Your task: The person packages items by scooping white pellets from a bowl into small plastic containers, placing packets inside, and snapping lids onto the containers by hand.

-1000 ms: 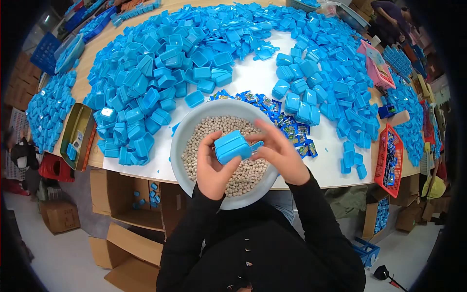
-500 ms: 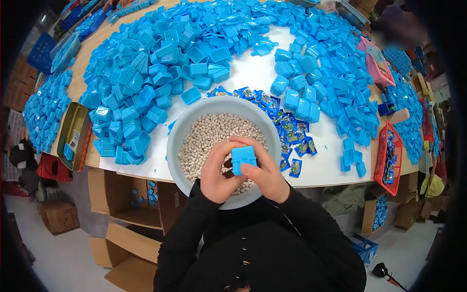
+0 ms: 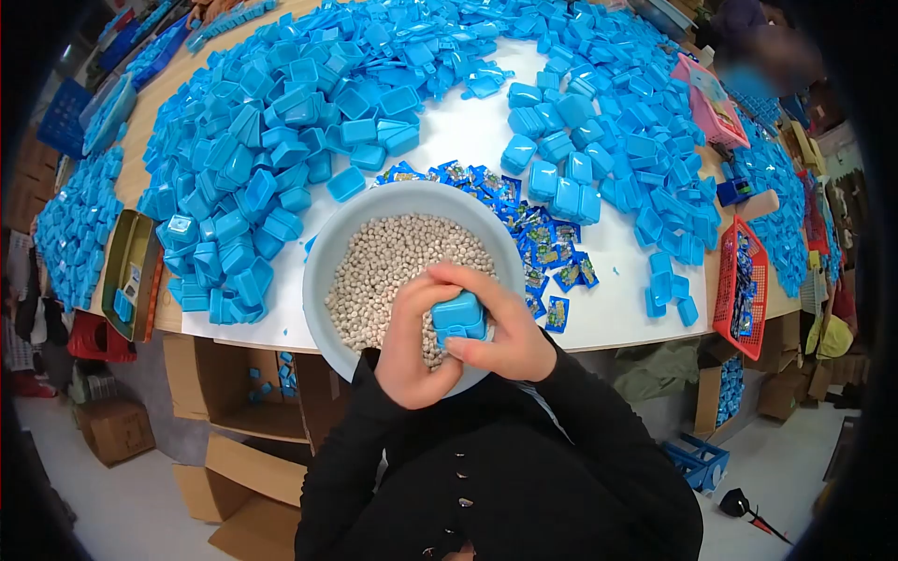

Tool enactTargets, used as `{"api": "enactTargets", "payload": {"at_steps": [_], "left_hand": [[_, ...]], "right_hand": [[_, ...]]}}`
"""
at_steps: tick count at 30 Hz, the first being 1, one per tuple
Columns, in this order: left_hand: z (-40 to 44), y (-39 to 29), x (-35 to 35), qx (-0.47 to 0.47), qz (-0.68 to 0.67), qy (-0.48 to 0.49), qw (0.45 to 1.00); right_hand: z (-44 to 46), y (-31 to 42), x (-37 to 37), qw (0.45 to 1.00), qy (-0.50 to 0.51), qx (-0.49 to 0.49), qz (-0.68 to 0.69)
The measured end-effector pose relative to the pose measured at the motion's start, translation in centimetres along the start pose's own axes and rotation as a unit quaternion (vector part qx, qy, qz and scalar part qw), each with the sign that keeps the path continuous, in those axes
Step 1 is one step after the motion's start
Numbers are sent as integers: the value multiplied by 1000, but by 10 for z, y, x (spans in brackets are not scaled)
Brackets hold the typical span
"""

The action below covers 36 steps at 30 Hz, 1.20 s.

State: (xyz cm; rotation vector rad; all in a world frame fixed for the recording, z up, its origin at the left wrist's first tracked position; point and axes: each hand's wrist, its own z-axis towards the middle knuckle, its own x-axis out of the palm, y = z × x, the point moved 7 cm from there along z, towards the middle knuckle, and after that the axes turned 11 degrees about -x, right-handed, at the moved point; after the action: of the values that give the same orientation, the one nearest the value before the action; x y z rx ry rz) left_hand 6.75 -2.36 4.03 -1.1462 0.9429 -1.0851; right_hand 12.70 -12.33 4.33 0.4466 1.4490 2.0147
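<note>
white paper (image 3: 458,122) covers much of a wooden table (image 3: 137,154), with a grey floor (image 3: 84,505) below and a blurred person (image 3: 762,47) at the upper right. a large heap of blue boxes (image 3: 224,168) spreads on the left, another heap (image 3: 636,159) on the right. a pale bowl (image 3: 315,280) by the near edge holds whitish beads (image 3: 402,248); blue packets (image 3: 538,238) lie beside it. a red basket (image 3: 765,313) at the right holds more packets, near a pink basket (image 3: 716,117). at the left, an open tin (image 3: 126,252) has blue pieces inside; a cardboard box (image 3: 187,374) underneath holds others. the left hand (image 3: 412,341) and right hand (image 3: 514,337) close around one small box (image 3: 458,316) above the bowl, the right thumb against its near side.
</note>
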Motion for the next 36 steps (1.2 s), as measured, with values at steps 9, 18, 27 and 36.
{"api": "enactTargets", "payload": {"at_steps": [9, 18, 27, 36], "left_hand": [[1, 25, -5, -74, -195, 88, 974], [9, 28, 16, -158, -271, 1, 949], [10, 35, 20, -236, -151, -23, 960], [6, 24, 3, -125, 162, 32, 978]], "right_hand": [[-5, 8, 7, 982, 19, -55, -179], [-23, 3, -29, 963, -85, -72, -246], [-111, -110, -258, 753, -334, 240, -513], [-72, -75, -246, 771, -243, 169, -564]]}}
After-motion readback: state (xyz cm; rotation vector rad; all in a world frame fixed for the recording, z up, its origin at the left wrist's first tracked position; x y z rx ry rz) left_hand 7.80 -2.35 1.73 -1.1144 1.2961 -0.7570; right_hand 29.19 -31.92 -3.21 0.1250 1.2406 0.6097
